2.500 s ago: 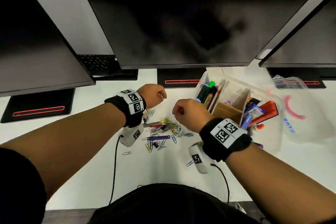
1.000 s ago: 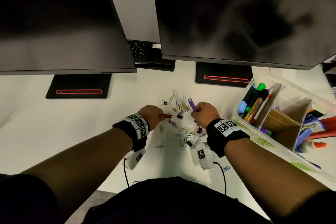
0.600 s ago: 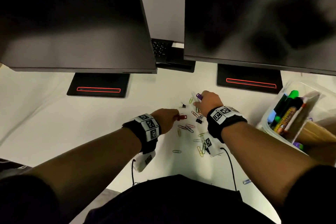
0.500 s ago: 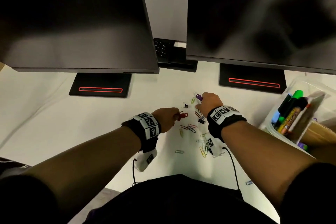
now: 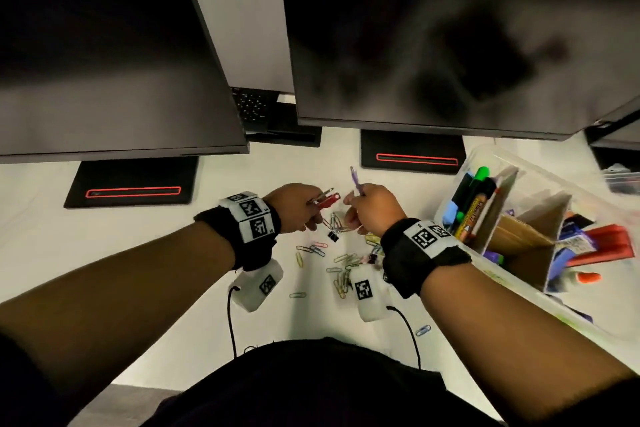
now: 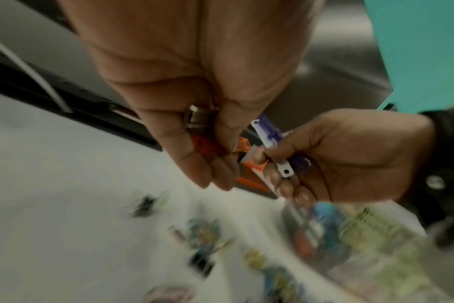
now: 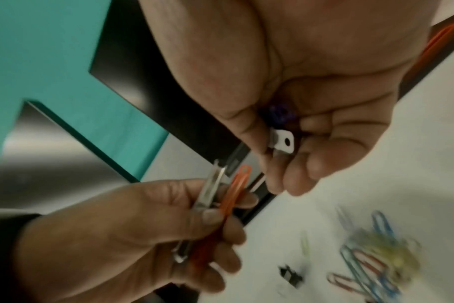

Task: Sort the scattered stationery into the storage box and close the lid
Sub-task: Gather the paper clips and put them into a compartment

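Head view, left to right: the left hand (image 5: pixel 294 208) pinches a red clip (image 5: pixel 327 201) together with a metal one; the right hand (image 5: pixel 372 210) is curled round a purple clip (image 5: pixel 354 178) and a white tab. Both hover above the loose paper clips (image 5: pixel 341 265) mid-desk (image 5: pixel 104 253). At the desk's right edge the storage box (image 5: pixel 585 315) stands open. Judged best: carry both handfuls over a free compartment, keep the fingers clamped until low inside, then release, since small clips bounce.
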